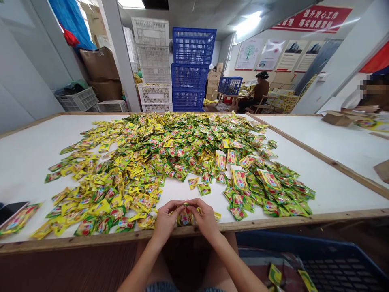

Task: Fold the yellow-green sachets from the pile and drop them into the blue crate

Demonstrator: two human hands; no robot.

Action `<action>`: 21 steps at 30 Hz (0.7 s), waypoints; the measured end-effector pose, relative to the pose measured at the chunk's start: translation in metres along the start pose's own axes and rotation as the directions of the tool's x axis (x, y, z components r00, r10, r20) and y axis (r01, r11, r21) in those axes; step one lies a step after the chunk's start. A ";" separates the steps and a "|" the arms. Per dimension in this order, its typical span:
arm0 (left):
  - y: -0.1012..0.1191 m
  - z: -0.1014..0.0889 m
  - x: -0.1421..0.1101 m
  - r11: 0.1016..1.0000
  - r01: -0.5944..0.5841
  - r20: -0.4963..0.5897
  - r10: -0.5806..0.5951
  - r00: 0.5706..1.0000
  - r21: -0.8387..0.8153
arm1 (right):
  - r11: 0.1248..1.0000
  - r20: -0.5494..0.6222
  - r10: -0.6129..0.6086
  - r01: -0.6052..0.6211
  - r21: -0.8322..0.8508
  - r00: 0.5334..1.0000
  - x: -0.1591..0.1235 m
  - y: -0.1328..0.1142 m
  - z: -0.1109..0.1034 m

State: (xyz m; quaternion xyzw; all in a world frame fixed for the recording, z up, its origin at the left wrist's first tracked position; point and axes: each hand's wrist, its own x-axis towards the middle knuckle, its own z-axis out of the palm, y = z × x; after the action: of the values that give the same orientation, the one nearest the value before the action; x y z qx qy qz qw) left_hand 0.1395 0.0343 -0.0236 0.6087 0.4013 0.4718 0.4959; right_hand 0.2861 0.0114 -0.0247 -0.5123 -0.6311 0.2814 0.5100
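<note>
Nearest the camera: two bare forearms point(146, 257) reaching up from the lower edge over the seated wearer's lap. Left hand point(166, 217) and right hand point(205, 217) close together at the near edge of the table, fingertips and thumbs of both pinched on one small printed pack point(184, 219), green, yellow and red. Pack held between the hands, just above the wooden rim point(100, 240); fingers cover its top and sides, so cannot tell whether its end is folded shut. Just beyond the fingers, on bare white tabletop point(174, 190), two loose sachets: a yellow one point(193, 183) and a green one point(204, 189). Past these, a broad heap of sachets point(182, 148), mostly yellow on the near left, greener at right. Several small cartons on the right-hand part, one with a white flap raised point(239, 178), another lying tilted point(269, 179). Far left, a phone point(12, 211) on a larger printed bag point(26, 219). Below the table at right, a blue crate point(331, 247) with a few yellow-green packs in it. Behind: stacked white crates point(152, 52) beside stacked blue crates point(194, 46); a seated person in a brown top point(261, 92); red banner point(319, 20) high on the wall.
</note>
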 end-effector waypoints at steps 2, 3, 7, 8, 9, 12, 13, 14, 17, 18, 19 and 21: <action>0.000 -0.002 -0.003 0.999 -0.026 -0.006 0.027 1.000 0.018 | 1.000 -0.038 0.007 -0.006 0.006 0.999 -0.003 -0.007 0.000; 0.000 -0.003 -0.004 0.999 -0.036 -0.018 0.036 0.999 0.004 | 1.000 -0.062 0.006 -0.006 0.003 0.998 -0.005 -0.013 -0.006; 0.001 -0.006 -0.006 0.994 -0.013 -0.079 0.005 0.997 -0.108 | 0.990 -0.108 0.058 -0.071 -0.120 0.992 -0.023 -0.035 -0.075; 0.000 -0.006 -0.006 0.994 -0.003 -0.078 -0.005 0.997 -0.106 | 0.973 -0.060 0.121 -0.130 -0.189 0.991 -0.030 -0.035 -0.101; 0.000 -0.006 -0.006 0.996 0.005 -0.071 -0.012 0.997 -0.089 | 0.945 -0.006 0.189 -0.184 -0.270 0.982 -0.036 -0.032 -0.127; 0.000 -0.002 -0.005 1.000 0.003 -0.035 -0.003 0.999 -0.005 | 0.805 -0.055 0.330 -0.311 -0.504 0.942 -0.044 -0.004 -0.191; 0.000 -0.001 -0.005 1.000 -0.008 -0.027 0.008 1.000 0.024 | 0.766 -0.129 0.324 -0.340 -0.545 0.937 -0.040 0.010 -0.202; 0.000 0.000 -0.006 0.999 -0.022 -0.024 0.023 0.999 0.049 | 0.734 -0.213 0.297 -0.365 -0.573 0.931 -0.033 0.023 -0.207; 0.002 -0.001 -0.008 0.993 -0.064 -0.031 0.067 0.997 0.098 | 0.642 -0.436 0.205 -0.457 -0.616 0.876 0.002 0.059 -0.197; 0.002 -0.001 -0.009 0.992 -0.069 -0.036 0.073 0.997 0.105 | 0.604 -0.487 0.201 -0.499 -0.621 0.850 0.016 0.066 -0.188; 0.003 -0.002 -0.010 0.991 -0.069 -0.041 0.074 0.996 0.111 | 0.567 -0.530 0.206 -0.542 -0.620 0.822 0.028 0.072 -0.180; 0.003 -0.003 -0.011 0.990 -0.064 -0.052 0.070 0.996 0.124 | 0.524 -0.586 0.212 -0.597 -0.607 0.782 0.046 0.076 -0.165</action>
State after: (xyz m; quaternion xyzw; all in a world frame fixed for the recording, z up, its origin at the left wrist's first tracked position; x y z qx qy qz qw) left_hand 0.1339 0.0243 -0.0220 0.6376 0.4226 0.4796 0.4300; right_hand 0.4689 0.0510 -0.0221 -0.8637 -0.4128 -0.0245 0.2880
